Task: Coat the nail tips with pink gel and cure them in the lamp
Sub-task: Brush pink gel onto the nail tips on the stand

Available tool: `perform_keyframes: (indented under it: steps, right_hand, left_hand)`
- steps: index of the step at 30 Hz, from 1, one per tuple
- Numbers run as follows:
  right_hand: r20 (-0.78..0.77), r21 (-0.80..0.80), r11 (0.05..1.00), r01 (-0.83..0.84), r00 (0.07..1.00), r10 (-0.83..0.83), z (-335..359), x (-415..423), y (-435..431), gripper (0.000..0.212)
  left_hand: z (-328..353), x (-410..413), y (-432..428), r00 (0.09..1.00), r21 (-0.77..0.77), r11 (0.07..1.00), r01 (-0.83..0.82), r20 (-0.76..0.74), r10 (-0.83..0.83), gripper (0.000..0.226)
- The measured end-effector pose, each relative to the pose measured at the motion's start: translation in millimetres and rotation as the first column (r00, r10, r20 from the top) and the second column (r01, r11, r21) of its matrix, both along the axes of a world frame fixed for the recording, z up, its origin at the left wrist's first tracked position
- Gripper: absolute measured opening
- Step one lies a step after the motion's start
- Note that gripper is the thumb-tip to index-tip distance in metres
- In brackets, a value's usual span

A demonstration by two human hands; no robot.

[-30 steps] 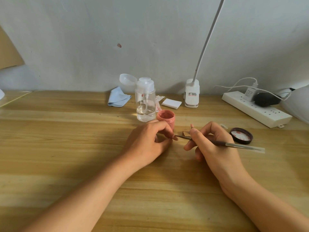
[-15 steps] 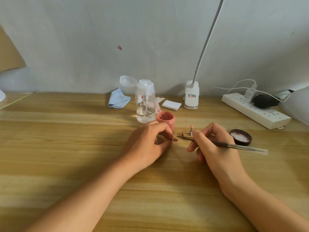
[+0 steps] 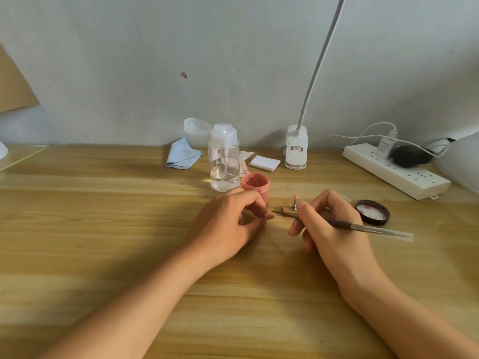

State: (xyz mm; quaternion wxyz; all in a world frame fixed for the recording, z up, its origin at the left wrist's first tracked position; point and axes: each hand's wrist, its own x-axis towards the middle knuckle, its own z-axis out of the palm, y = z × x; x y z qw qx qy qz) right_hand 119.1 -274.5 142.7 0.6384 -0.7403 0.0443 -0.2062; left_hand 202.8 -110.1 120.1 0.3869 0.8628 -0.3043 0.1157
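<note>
My left hand [image 3: 225, 224] rests on the wooden table and pinches a small pink nail tip [image 3: 269, 216] between thumb and forefinger. My right hand [image 3: 331, 224] grips a thin brush [image 3: 363, 227] like a pen. The brush's point lies just right of that nail tip. The open jar of pink gel [image 3: 255, 186] stands right behind my left hand. Its dark lid [image 3: 372, 212] lies upside down to the right. Between my hands, a small metal stand [image 3: 293, 204] carries another pink tip.
A clear pump bottle [image 3: 224, 161], a blue cloth [image 3: 182, 154] and white pads [image 3: 264, 163] sit behind the jar. A white clip lamp [image 3: 296, 151] stands by the wall. A power strip [image 3: 394, 169] with plugs lies at the right, next to a white rounded object [image 3: 461, 161].
My right hand has shifted slightly right, uncovering the metal stand with its pink tip. The brush point stays beside the nail tip in my left hand.
</note>
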Motion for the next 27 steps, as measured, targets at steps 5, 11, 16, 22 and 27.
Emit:
perform_keyframes:
  steps: [5, 11, 16, 22, 27]
  right_hand:
    - [-0.005, 0.011, 0.999, -0.049, 0.999, 0.049, 0.0, 0.3, 1.8, 0.023]
    - [-0.006, 0.013, 0.996, -0.089, 0.996, 0.089, 0.3, 0.2, 2.5, 0.021]
    - [-0.02, -0.024, 0.996, -0.09, 0.996, 0.09, -0.4, 1.4, 2.2, 0.021]
    - [-0.003, -0.006, 0.997, -0.08, 0.997, 0.08, 1.5, 0.2, 2.5, 0.021]
    - [0.013, 0.055, 0.997, -0.061, 0.998, 0.061, 3.3, -1.1, 3.2, 0.019]
  left_hand:
    - [0.1, 0.0, 0.4, 1.0, 0.001, 1.0, 0.006, -0.009, -0.006, 0.02]
    - [1.2, -0.9, 0.3, 1.0, 0.016, 1.0, -0.004, -0.014, 0.004, 0.023]
    - [2.0, -1.1, 0.3, 1.0, 0.018, 1.0, -0.004, -0.022, 0.004, 0.022]
    - [1.5, -0.5, 0.0, 1.0, 0.037, 0.999, -0.01, -0.019, 0.011, 0.021]
    - [3.0, -1.6, 0.4, 1.0, 0.035, 0.999, 0.006, -0.028, -0.005, 0.028]
